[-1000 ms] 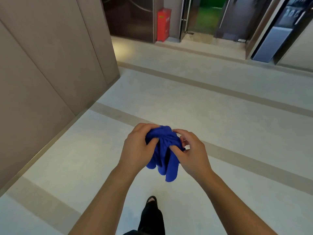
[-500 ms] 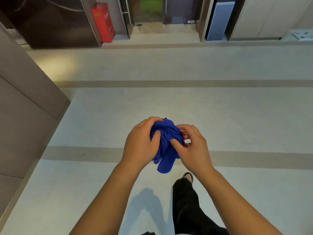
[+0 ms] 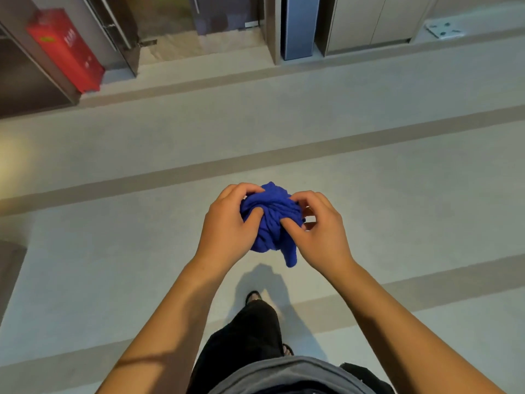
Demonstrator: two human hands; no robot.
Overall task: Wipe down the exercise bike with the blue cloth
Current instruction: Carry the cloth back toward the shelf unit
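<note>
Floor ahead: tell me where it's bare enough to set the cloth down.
Bare floor lies between the two dark stripes, both sides of the cloth. Crowded near the red box far left and the feet below.

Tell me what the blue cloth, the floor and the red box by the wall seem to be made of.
The blue cloth: soft matt fabric, perhaps microfibre; it bunches into deep folds and one corner hangs limp.
The floor: smooth pale tile or stone with darker bands; a faint sheen reflects light at left.
The red box: probably painted metal; flat rigid faces, sharp edges.
</note>
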